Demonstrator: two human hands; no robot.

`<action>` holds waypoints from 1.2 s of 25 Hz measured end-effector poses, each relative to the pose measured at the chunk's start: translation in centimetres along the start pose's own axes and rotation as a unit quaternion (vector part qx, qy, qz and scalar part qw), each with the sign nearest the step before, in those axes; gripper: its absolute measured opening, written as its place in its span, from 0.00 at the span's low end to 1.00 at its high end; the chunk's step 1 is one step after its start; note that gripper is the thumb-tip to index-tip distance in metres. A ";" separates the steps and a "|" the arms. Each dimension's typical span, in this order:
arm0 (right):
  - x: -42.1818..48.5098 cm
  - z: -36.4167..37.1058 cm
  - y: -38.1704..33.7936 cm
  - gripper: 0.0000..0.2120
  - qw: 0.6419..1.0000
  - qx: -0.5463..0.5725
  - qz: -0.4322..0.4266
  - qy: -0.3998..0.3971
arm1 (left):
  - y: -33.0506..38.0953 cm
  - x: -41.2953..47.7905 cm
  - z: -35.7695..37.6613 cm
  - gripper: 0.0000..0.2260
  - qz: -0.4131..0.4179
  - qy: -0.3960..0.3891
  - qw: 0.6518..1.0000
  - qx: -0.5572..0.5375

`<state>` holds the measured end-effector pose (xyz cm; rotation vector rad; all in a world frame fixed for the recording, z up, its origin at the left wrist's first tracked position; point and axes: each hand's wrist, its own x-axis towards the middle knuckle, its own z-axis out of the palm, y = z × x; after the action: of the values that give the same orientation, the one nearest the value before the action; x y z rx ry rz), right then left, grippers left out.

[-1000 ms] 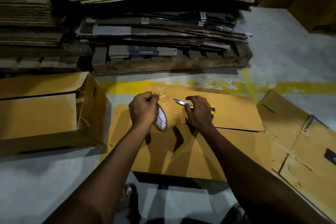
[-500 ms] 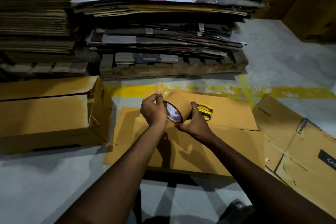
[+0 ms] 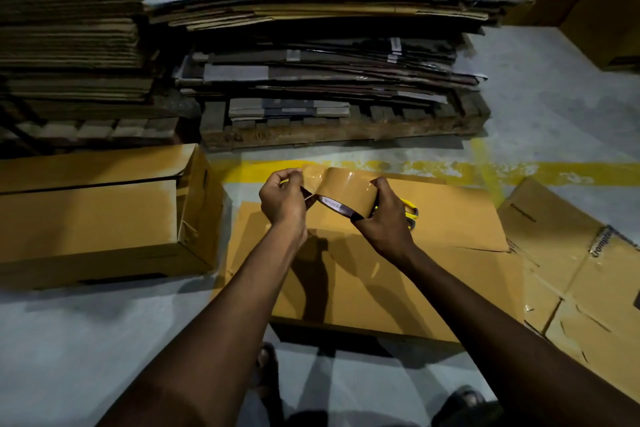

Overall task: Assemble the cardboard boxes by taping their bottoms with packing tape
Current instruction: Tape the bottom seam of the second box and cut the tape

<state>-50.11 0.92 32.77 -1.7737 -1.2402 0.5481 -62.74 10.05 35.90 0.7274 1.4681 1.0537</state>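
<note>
A brown packing tape roll (image 3: 348, 190) hangs in the air above a cardboard box (image 3: 398, 274) that stands on the floor with its closed flaps up. My right hand (image 3: 382, 222) grips the roll from the right side. My left hand (image 3: 284, 199) pinches the loose tape end (image 3: 310, 172), a short strip pulled off to the left. Yellow-handled scissors (image 3: 410, 211) lie on the box top, mostly hidden behind my right hand.
An assembled long box (image 3: 104, 215) lies at the left. Flattened cardboard (image 3: 581, 274) covers the floor at the right. A wooden pallet (image 3: 346, 132) stacked with flat cartons stands behind, past a yellow floor line (image 3: 519, 170). My feet show at the bottom edge.
The scissors went from my right hand onto the box top. My right hand took the roll, turned it sideways, and my left hand drew the tape end out to the left.
</note>
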 end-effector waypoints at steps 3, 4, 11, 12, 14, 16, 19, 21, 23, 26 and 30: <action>-0.1 0.6 0.1 0.23 1.000 -0.021 -0.019 -0.012 | -0.2 0.8 -0.7 0.05 0.027 0.020 0.999 0.042; -0.1 0.9 0.1 0.23 0.999 -0.026 -0.022 -0.013 | -0.3 0.9 -0.8 0.05 0.045 0.029 0.997 0.063; -0.6 1.5 0.1 0.25 0.997 -0.054 -0.051 -0.028 | -0.8 1.2 -0.5 0.06 0.009 0.052 0.994 0.097; -0.6 1.4 0.2 0.25 0.997 -0.055 -0.046 -0.032 | -0.8 1.5 -0.6 0.06 -0.009 0.046 0.995 0.083; -0.6 1.3 0.4 0.26 0.997 -0.052 -0.031 -0.038 | -0.6 1.9 -0.8 0.07 -0.046 0.014 0.998 0.036; -0.4 1.3 0.7 0.26 0.998 -0.044 -0.019 -0.042 | -0.5 2.3 -1.3 0.05 -0.072 -0.035 0.997 -0.003; -0.4 1.5 1.1 0.28 0.998 -0.020 -0.014 -0.050 | -0.7 3.3 -2.3 0.10 -0.075 -0.067 0.995 0.006; -0.3 2.3 1.2 0.29 0.999 -0.003 -0.007 -0.039 | -0.8 4.9 -3.3 0.14 -0.086 -0.087 0.992 0.040; -0.1 3.9 1.4 0.30 1.000 -0.002 0.003 -0.021 | -1.4 6.9 -4.5 0.10 -0.083 -0.106 0.986 0.097; 0.3 7.9 2.5 0.28 1.000 0.002 0.020 -0.019 | -3.6 10.5 -6.2 0.05 -0.060 -0.087 0.985 0.140; 0.6 13.0 5.2 0.29 0.996 0.023 0.085 0.010 | -9.3 13.3 -7.5 0.04 -0.017 -0.059 0.989 0.135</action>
<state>-56.92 6.17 21.72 -1.8526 -1.0603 0.6488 -71.32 16.45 21.64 0.9369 1.5313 0.7801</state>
